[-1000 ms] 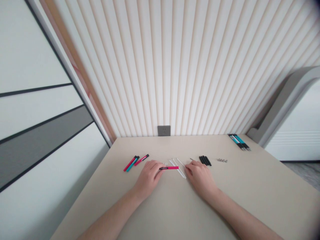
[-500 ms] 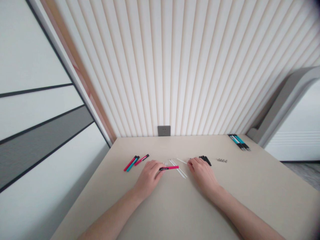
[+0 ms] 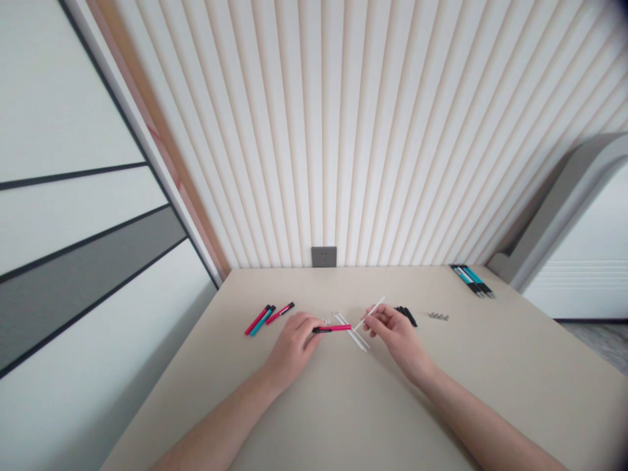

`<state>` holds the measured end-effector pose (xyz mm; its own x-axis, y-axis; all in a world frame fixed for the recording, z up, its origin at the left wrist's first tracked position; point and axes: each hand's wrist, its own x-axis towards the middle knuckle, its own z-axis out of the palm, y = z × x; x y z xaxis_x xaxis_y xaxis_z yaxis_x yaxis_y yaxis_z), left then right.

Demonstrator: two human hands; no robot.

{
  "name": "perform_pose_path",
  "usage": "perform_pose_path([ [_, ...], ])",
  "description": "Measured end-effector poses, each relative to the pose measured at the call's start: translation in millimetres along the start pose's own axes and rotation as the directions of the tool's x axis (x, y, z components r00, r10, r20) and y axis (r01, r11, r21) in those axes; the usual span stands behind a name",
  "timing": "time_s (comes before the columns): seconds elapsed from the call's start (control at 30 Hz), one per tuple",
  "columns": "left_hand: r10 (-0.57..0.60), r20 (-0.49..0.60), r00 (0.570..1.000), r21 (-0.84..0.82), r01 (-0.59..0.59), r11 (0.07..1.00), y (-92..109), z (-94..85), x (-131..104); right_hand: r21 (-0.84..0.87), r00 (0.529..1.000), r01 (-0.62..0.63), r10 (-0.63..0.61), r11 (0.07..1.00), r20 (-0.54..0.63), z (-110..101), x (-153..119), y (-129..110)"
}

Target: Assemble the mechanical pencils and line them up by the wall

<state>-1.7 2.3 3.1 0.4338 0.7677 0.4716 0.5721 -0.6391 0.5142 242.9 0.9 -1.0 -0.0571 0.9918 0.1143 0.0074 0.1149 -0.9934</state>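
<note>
Between the fingers of my left hand is a pink pen barrel with a black end, lying roughly level and pointing right. My right hand pinches a thin white pen refill, tilted up to the right. The refill's lower end is close to the barrel's right end; I cannot tell whether they touch. Several more white refills lie on the table under and beside the barrel. Tiny clear pieces sit just beyond my left fingers, partly hidden.
Pink and teal pen barrels lie at left. Black grips are behind my right hand, with small metallic tips farther right. Several assembled pens rest near the table's back right corner. A wall socket is behind.
My right hand has lifted a white refill off the table and turned it, bringing it left toward the pink barrel. My left hand holds the barrel almost still.
</note>
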Motion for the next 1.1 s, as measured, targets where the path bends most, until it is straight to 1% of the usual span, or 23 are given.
perform_pose_path([
  [0.07,0.000,-0.005,1.000,-0.003,0.000,1.000,0.8,-0.1,0.4,0.055,1.000,0.013,-0.012,0.998,-0.007,0.4,-0.3,-2.6],
  [0.2,-0.003,-0.017,1.000,-0.011,0.003,1.000,0.9,0.2,1.0,0.107,0.999,0.016,-0.011,0.994,-0.042,1.0,-1.5,-7.6],
  [0.4,0.012,-0.025,1.000,-0.042,-0.013,0.999,1.0,-0.8,1.5,0.191,0.999,-0.033,0.030,0.981,0.022,8.0,-6.8,-6.8],
  [0.53,0.030,-0.045,0.999,-0.057,-0.032,0.998,1.5,-1.6,1.3,0.149,0.988,-0.123,0.108,0.981,0.110,11.4,-10.3,1.5],
  [0.6,0.028,-0.054,0.998,-0.063,-0.032,0.997,1.5,-1.7,1.3,0.129,0.981,-0.139,0.118,0.982,0.156,10.8,-10.1,5.1],
  [0.67,0.020,-0.070,0.997,-0.068,-0.025,0.997,1.3,-1.8,1.7,0.136,0.983,-0.117,0.095,0.984,0.156,8.8,-8.6,5.9],
  [0.73,0.004,-0.093,0.996,-0.071,-0.011,0.997,1.1,-2.0,2.4,0.140,0.990,-0.084,0.067,0.987,0.120,5.9,-6.5,3.7],
  [0.8,-0.012,-0.118,0.993,-0.074,0.003,0.997,0.7,-2.3,3.1,0.100,0.995,-0.068,0.059,0.993,0.086,2.5,-4.7,0.2],
  [0.9,-0.016,-0.134,0.991,-0.076,0.006,0.997,-0.2,-2.3,3.2,-0.029,0.997,-0.060,0.061,0.998,0.052,-1.3,-3.4,-2.3],
  [1.0,0.010,-0.104,0.995,-0.075,-0.018,0.997,-1.5,-1.4,2.2,-0.144,0.998,-0.031,0.038,0.989,0.043,-1.9,-4.1,-0.2],
  [1.1,0.040,-0.060,0.997,-0.080,-0.045,0.996,-2.4,-0.3,1.0,-0.225,1.000,0.020,-0.014,0.974,0.027,0.3,-6.8,0.8],
])
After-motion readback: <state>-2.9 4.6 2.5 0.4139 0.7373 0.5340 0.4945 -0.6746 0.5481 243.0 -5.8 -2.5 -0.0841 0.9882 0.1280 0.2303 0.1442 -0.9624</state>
